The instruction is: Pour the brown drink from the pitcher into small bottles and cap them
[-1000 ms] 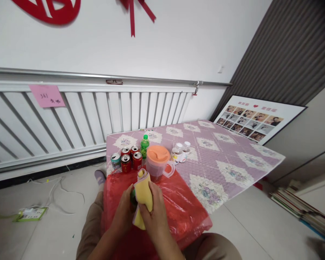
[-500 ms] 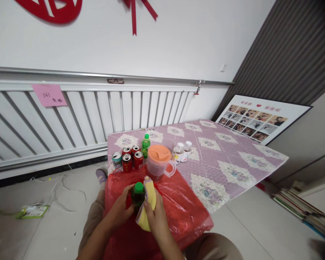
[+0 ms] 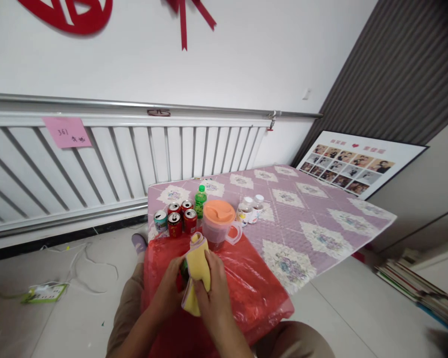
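Note:
My left hand point(image 3: 171, 283) is wrapped round a dark green bottle point(image 3: 185, 271), of which only a sliver shows; its cap is hidden. A folded yellow cloth point(image 3: 198, 266) with a purple edge is gripped in my right hand point(image 3: 214, 283) and pressed over the bottle. Both hands are above the red plastic sheet point(image 3: 254, 283). Just beyond them stands a clear plastic pitcher point(image 3: 213, 234) with an orange lid point(image 3: 219, 212). Left of it are several drink cans, among them a red can point(image 3: 174, 226) and a teal can point(image 3: 160, 221). A green bottle point(image 3: 200, 201) stands upright behind.
Two small white-capped bottles point(image 3: 247, 211) stand right of the pitcher on the purple floral tablecloth point(image 3: 291, 199). A white radiator point(image 3: 134, 159) runs along the wall. A photo board point(image 3: 358, 164) leans at the right, and a power strip point(image 3: 45, 293) with cables lies on the floor at left.
My right hand has moved the yellow cloth left and up over the bottle, covering its green cap. My left hand still holds the bottle. The things on the table stay put.

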Available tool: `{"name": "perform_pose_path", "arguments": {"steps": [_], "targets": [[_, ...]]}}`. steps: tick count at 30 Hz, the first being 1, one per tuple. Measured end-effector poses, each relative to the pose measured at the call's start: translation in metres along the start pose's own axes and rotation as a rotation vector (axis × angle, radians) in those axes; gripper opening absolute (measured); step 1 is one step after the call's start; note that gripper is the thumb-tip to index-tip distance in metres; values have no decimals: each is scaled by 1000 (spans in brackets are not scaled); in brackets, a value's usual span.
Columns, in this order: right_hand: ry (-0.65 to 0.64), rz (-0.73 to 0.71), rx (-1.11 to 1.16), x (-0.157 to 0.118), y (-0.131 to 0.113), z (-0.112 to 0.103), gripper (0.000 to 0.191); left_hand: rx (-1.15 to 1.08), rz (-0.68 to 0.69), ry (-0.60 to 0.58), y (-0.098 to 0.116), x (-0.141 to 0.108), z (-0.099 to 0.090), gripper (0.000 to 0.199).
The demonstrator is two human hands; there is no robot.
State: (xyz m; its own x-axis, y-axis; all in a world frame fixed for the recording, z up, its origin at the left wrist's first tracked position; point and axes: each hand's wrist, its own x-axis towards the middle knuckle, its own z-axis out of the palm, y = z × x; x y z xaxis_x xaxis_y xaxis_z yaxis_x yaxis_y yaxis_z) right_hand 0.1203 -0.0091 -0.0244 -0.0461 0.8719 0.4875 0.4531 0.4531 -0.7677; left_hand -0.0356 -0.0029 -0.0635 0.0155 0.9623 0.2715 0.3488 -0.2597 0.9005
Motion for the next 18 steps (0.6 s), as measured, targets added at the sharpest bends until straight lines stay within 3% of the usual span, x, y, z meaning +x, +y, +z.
{"name": "perform_pose_path", "arguments": {"steps": [3, 6, 14, 18], "targets": [[-14, -27, -49, -2, 7, 6, 63, 47, 7, 68, -4, -2, 2, 50], [-3, 25, -48, -5, 20, 10, 61, 97, 20, 110, -8, -3, 4, 57], [-37, 258, 126, -19, 54, 14, 42, 75, -50, 43, -8, -2, 5, 65], [-11, 285, 150, -20, 55, 12, 41, 57, -91, 93, -9, -5, 11, 64]]}}
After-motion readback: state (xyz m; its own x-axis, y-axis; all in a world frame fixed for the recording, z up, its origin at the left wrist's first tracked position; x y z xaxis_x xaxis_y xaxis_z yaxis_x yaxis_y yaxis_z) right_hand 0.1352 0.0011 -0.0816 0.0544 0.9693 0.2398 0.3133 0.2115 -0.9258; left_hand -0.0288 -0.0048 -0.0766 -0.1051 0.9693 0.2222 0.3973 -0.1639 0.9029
